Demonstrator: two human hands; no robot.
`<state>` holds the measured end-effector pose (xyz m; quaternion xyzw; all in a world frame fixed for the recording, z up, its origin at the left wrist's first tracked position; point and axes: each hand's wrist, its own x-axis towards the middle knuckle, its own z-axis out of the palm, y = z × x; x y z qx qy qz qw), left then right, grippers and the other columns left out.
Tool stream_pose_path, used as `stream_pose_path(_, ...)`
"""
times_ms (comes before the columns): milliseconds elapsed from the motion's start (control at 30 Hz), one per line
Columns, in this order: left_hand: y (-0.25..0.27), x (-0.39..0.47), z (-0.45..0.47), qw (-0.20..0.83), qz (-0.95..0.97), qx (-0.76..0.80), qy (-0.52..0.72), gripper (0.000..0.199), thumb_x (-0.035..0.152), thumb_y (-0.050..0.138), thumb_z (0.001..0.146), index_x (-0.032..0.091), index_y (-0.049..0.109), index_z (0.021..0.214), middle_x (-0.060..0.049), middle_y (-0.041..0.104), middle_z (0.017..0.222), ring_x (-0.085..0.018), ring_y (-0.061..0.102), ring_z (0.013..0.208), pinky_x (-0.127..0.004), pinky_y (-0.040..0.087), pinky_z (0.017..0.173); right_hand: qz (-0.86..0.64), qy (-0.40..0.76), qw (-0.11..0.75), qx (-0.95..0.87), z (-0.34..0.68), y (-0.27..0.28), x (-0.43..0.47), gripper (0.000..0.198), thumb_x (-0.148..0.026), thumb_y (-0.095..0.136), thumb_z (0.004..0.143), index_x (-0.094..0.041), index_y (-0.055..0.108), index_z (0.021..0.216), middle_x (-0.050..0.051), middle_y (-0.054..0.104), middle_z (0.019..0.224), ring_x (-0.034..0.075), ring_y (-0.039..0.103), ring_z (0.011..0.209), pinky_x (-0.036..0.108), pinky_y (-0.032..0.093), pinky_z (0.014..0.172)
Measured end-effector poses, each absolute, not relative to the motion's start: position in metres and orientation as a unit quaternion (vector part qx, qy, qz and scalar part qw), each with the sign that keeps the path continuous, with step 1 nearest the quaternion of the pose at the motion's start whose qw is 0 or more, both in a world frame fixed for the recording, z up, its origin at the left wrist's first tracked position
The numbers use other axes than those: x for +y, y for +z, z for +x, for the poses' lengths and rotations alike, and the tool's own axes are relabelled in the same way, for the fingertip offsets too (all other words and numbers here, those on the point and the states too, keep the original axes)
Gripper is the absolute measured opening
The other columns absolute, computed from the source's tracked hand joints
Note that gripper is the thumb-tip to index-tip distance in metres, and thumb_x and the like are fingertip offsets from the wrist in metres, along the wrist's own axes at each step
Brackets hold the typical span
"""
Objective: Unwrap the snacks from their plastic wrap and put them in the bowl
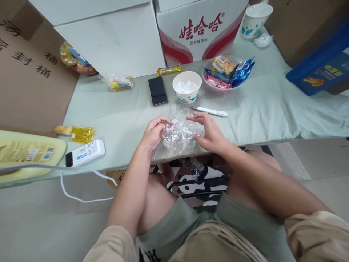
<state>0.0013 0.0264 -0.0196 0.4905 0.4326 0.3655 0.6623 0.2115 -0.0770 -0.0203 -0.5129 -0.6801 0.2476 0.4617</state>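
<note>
A crumpled sheet of clear plastic film (180, 136) lies near the front edge of the table, between my two hands. My left hand (155, 134) is at its left side, with thumb and fingers closed on the film's edge. My right hand (208, 134) is on the other side, fingers stretched out and apart, the thumb by the film's right edge. Just beyond the film stands a paper bowl (187, 99) with clear plastic inside. A white utility knife (209, 111) lies to the right of the bowl.
A phone (158, 91) and a yellow snack packet (169, 69) lie left of the bowl; a clear bowl of snacks (218, 89) stands right. White cartons (201, 32) line the back. A bag with panda prints (201, 182) is below the table, and a white cable (81, 199) hangs at left.
</note>
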Motion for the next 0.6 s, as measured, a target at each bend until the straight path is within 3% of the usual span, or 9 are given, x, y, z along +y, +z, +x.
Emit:
stream_pose_path(100, -0.019, 0.028, 0.002, 0.694, 0.479, 0.413, 0.345, 0.021, 0.023, 0.062, 0.058, 0.017, 0.073, 0.075, -0.003, 0.071, 0.078, -0.016, 0.062, 0.070, -0.026, 0.048, 0.062, -0.424, 0.316, 0.512, -0.677, 0.208, -0.012, -0.086, 0.060, -0.017, 0.048, 0.074, -0.028, 0.035, 0.131, 0.010, 0.063, 0.132, 0.031, 0.063, 0.126, 0.061, 0.041, 0.109)
stream_pose_path(200, -0.021, 0.030, 0.002, 0.707, 0.470, 0.393, 0.353, 0.027, 0.039, 0.065, 0.067, 0.016, 0.075, 0.077, -0.006, 0.071, 0.075, -0.020, 0.065, 0.072, -0.030, 0.051, 0.067, -0.380, 0.379, 0.537, -0.651, 0.205, -0.006, -0.094, 0.047, -0.021, 0.046, 0.085, -0.028, 0.035, 0.131, 0.005, 0.065, 0.114, 0.023, 0.071, 0.102, 0.050, 0.054, 0.094)
stream_pose_path(300, -0.025, 0.030, 0.002, 0.647, 0.512, 0.390, 0.408, 0.031, 0.048, 0.072, 0.073, 0.017, 0.074, 0.071, -0.006, 0.073, 0.080, -0.020, 0.067, 0.081, -0.030, 0.053, 0.075, -0.464, 0.322, 0.545, -0.620, 0.203, -0.008, -0.094, 0.032, -0.026, 0.049, 0.093, -0.026, 0.043, 0.124, 0.004, 0.063, 0.099, 0.018, 0.066, 0.085, 0.041, 0.056, 0.081)
stream_pose_path(367, -0.027, 0.028, 0.002, 0.610, 0.552, 0.383, 0.419, 0.026, 0.044, 0.079, 0.071, 0.018, 0.074, 0.069, -0.006, 0.074, 0.084, -0.019, 0.067, 0.084, -0.029, 0.052, 0.077, -0.525, 0.233, 0.537, -0.618, 0.204, -0.012, -0.089, 0.035, -0.028, 0.056, 0.091, -0.024, 0.048, 0.125, 0.008, 0.064, 0.109, 0.022, 0.065, 0.096, 0.043, 0.055, 0.088)
stream_pose_path(433, -0.028, 0.025, 0.002, 0.601, 0.580, 0.370, 0.407, 0.022, 0.036, 0.086, 0.065, 0.019, 0.074, 0.071, -0.005, 0.074, 0.086, -0.017, 0.066, 0.084, -0.026, 0.051, 0.075, -0.543, 0.155, 0.501, -0.656, 0.204, -0.017, -0.084, 0.043, -0.032, 0.063, 0.087, -0.023, 0.053, 0.127, 0.014, 0.060, 0.131, 0.030, 0.059, 0.121, 0.051, 0.050, 0.102)
stream_pose_path(500, -0.028, 0.022, 0.004, 0.614, 0.580, 0.358, 0.399, 0.024, 0.031, 0.090, 0.060, 0.019, 0.074, 0.074, -0.004, 0.074, 0.087, -0.016, 0.067, 0.085, -0.025, 0.051, 0.073, -0.539, 0.089, 0.452, -0.706, 0.204, -0.021, -0.081, 0.032, -0.031, 0.066, 0.086, -0.024, 0.062, 0.117, 0.013, 0.055, 0.146, 0.035, 0.048, 0.140, 0.056, 0.041, 0.112)
stream_pose_path(567, -0.027, 0.021, 0.006, 0.639, 0.553, 0.352, 0.402, 0.031, 0.031, 0.092, 0.059, 0.019, 0.073, 0.080, -0.003, 0.073, 0.088, -0.015, 0.068, 0.085, -0.024, 0.052, 0.074, -0.515, 0.040, 0.414, -0.749, 0.203, -0.024, -0.082, 0.013, -0.023, 0.061, 0.090, -0.026, 0.068, 0.101, 0.007, 0.063, 0.140, 0.032, 0.047, 0.143, 0.054, 0.037, 0.117)
stream_pose_path(600, -0.027, 0.020, 0.006, 0.653, 0.535, 0.350, 0.407, 0.035, 0.033, 0.092, 0.059, 0.019, 0.071, 0.083, -0.002, 0.072, 0.089, -0.015, 0.068, 0.084, -0.024, 0.053, 0.075, -0.497, 0.029, 0.396, -0.772, 0.202, -0.025, -0.083, 0.016, -0.018, 0.057, 0.092, -0.026, 0.069, 0.097, 0.005, 0.068, 0.133, 0.029, 0.050, 0.141, 0.052, 0.036, 0.118)
